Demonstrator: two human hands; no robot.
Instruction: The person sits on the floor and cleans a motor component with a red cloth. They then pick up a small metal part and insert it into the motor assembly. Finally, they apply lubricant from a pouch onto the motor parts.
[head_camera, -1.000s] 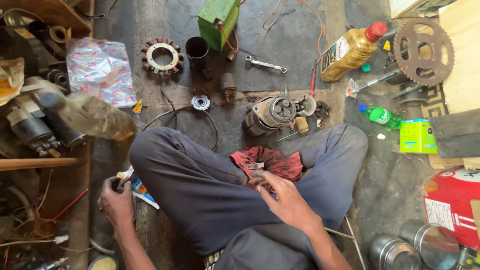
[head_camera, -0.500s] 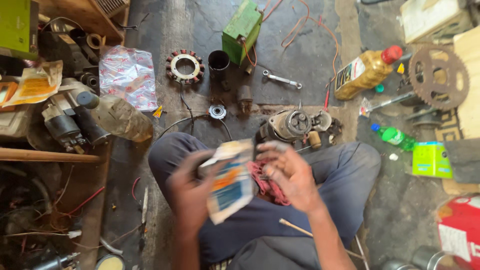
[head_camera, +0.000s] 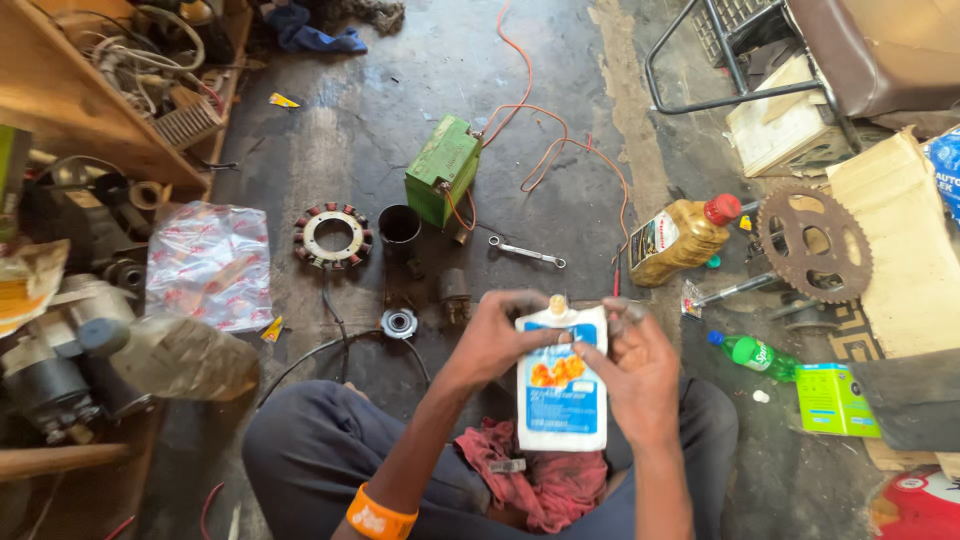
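Two bottles (head_camera: 684, 238) (head_camera: 752, 352), one pouch (head_camera: 561, 392), one wrench (head_camera: 527, 252), one sprocket (head_camera: 814, 243), one green battery (head_camera: 441, 169).

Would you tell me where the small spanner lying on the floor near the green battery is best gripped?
Grip the spanner at the middle of its slim shank, coming straight down from above. It lies flat on the concrete floor, its long sides bare; the heads at each end are wider and less handy to pinch.
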